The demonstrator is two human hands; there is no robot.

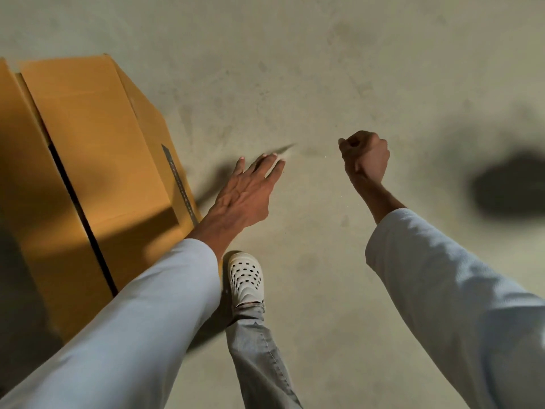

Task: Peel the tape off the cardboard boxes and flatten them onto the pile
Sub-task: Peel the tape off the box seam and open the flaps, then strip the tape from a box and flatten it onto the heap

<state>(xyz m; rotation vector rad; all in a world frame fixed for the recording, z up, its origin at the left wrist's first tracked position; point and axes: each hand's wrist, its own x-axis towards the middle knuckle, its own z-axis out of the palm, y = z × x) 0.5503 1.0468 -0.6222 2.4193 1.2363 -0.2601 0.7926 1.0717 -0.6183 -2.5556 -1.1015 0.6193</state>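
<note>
- I see one cardboard box [88, 160] standing on the concrete floor [324, 69], at the left of the head view; its left part runs out of frame.
- Its two top flaps are down, with a dark open seam [79, 208] between them. The seam and the box's long axis run from far-left toward the near-centre of the view.
- The box's right side face carries a narrow printed strip [179, 184] running along that same axis. I can't tell whether any tape is on the box.
- The box's near right corner is hidden behind the left sleeve [141, 314].
- Left hand [246, 193] is in the air just right of the box and clear of it, fingers straight and slightly spread, holding nothing.
- Right hand [365, 157] is well apart from the box, curled into a fist over bare floor; I see nothing in it.
- A white perforated clog [245, 277] is planted on the floor just beside the box's near right edge, grey trouser leg [259, 358] above it.
- Open floor stretches ahead and right of the box.
- There's a dark blurred shape [510, 187] at the far right edge; I can't tell what it is.
</note>
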